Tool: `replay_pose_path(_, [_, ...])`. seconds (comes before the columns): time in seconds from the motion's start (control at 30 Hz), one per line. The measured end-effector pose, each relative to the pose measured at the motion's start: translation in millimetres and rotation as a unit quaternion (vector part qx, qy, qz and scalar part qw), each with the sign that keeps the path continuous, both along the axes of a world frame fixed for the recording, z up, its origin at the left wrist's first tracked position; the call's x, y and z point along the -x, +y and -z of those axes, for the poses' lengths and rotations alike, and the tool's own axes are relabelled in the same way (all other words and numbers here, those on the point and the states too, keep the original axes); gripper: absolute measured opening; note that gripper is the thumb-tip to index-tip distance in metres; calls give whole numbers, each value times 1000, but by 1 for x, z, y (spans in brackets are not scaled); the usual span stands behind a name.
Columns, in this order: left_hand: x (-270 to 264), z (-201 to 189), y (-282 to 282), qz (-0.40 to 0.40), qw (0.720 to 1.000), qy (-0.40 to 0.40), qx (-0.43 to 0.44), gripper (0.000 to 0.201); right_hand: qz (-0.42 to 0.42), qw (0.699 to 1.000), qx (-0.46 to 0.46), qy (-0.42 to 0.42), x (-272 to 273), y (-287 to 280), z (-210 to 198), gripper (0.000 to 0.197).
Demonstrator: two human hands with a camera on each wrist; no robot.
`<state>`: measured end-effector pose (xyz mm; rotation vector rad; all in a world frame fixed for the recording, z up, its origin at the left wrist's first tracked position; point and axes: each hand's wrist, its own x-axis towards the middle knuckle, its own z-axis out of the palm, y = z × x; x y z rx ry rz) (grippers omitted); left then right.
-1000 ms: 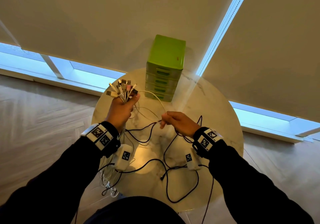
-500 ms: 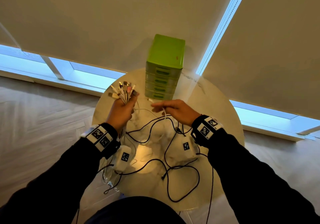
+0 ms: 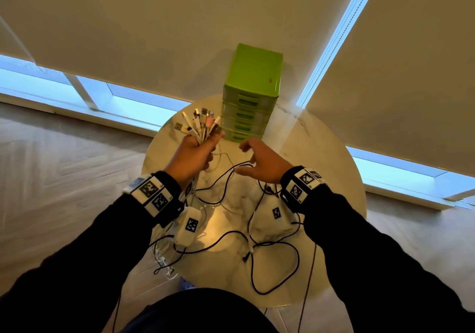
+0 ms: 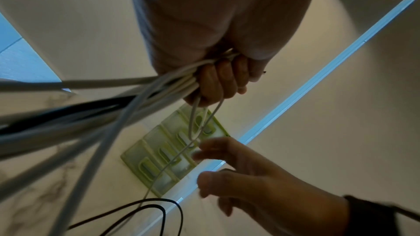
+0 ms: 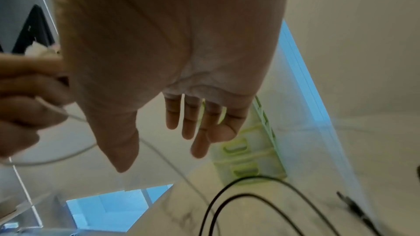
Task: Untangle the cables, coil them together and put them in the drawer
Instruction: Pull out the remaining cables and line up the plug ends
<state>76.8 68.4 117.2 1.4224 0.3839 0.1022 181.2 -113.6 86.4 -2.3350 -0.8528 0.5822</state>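
My left hand grips a bundle of cables, mostly white with some black; their plug ends fan out above the fist. The cords hang off the table's left edge. My right hand hovers beside it, fingers spread and holding nothing. A thin white cable loops down from the left fist, just in front of the right fingertips. Black cables lie looped on the round marble table. The green drawer unit stands at the table's far edge, its drawers closed.
Window blinds hang close behind the drawer unit, with strips of window below them. Wooden floor surrounds the small table. Black leads from my wrist cameras trail over the table's near edge.
My right hand has let go of the white cable it pinched, moved up toward the drawer unit and spread its fingers. The left hand still grips the bundle and has barely moved.
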Motion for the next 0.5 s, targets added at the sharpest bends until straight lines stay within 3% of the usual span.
replay_pose_path(0.07, [3,-6,-6,25,1000,-9,2,18,-46,998,19,24,3,16,10,61])
replay_pose_path(0.2, [6,-23,6,15,999,-43,-1,17,-73,984,72,146,17,25,43,24])
replay_pose_path(0.3, [5,-37,33,-30,997,-73,-10,20,-108,973,123,163,17,8,60,28])
replay_pose_path(0.4, [7,-47,57,-81,993,-81,-30,20,-44,977,96,186,6,-14,61,30])
replay_pose_path(0.5, [9,-40,64,-93,991,-68,-68,23,32,989,46,137,-8,-24,45,31])
